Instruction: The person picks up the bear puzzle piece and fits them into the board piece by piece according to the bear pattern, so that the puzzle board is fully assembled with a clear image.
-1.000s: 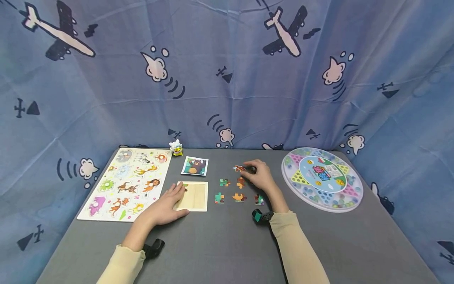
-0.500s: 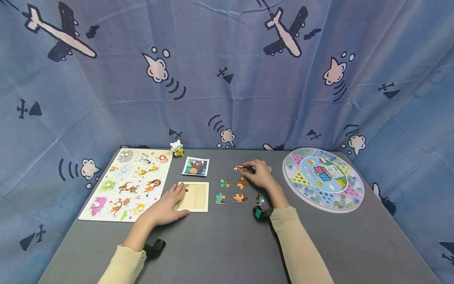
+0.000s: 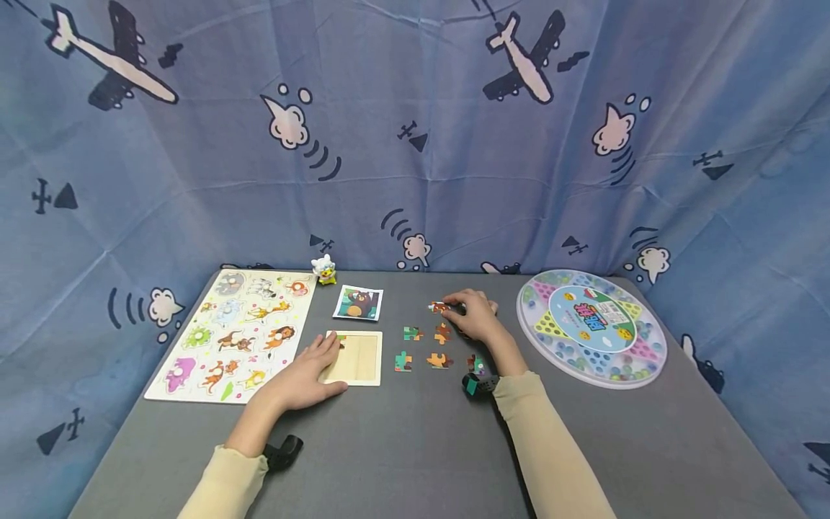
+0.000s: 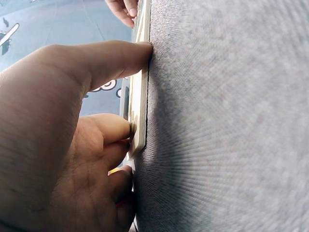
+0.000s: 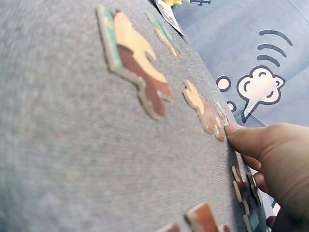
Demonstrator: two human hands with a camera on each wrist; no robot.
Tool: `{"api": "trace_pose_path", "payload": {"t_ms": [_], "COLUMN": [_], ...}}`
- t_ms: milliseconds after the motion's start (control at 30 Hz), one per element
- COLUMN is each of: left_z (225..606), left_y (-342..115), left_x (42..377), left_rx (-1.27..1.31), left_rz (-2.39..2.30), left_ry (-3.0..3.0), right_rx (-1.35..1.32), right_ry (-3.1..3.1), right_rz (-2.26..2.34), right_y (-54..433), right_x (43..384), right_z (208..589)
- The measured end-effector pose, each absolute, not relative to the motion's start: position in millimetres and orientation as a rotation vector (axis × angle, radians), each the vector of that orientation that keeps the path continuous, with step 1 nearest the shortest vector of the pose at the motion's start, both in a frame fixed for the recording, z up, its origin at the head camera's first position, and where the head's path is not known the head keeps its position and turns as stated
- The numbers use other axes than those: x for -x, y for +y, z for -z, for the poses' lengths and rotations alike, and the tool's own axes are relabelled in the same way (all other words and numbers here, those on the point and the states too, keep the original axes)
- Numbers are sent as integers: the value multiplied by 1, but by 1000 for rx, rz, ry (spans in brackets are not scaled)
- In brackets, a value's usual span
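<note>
Wooden tray [image 3: 360, 360], flat — bright jigsaw pieces [image 3: 439, 361], loose beside it

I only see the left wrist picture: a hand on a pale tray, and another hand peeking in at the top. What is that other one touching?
Observer: The right hand is touching a puzzle piece.
Visitor: Are there more pieces about?
Observer: Yes, several loose pieces lie on the table, to the right of the tray.
Visitor: And what lies just beyond the tray?
Observer: A card with a bear pictured on it.
</note>
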State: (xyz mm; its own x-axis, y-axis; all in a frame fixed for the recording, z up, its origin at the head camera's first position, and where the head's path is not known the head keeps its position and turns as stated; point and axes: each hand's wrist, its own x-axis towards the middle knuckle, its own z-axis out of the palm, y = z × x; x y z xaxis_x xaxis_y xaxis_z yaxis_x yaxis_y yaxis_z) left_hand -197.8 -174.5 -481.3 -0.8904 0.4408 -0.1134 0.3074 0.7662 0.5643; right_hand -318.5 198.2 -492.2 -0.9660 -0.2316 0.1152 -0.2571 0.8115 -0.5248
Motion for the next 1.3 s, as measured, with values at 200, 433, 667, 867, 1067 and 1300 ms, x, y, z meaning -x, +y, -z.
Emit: {"api": "trace_pose_path", "payload": {"t_ms": [200, 433, 667, 867, 1067, 1300], "left_z": [482, 483, 482, 481, 480, 482], "left_y": [-175, -175, -174, -174, -175, -175], "left_x": [199, 198, 198, 197, 196, 198], "left_rx": [-586, -585, -590, -587, -586, -591], "left_rz": [-805, -807, -815, -819, -816, -813], "left_ry": [2720, 2720, 2720, 2714, 2720, 2718], "right_rx": [-412, -391, -397, -423, -453, -488], "right_ry": [-2928, -2941, -2915, -2849, -2816, -2792], "right_rz": [-864, -837, -845, -898, -946, -999], "right_y": [198, 196, 192, 186, 169, 149], "right_x": [319, 318, 316, 311, 300, 287], "right_z": [494, 494, 487, 478, 470, 465]}}
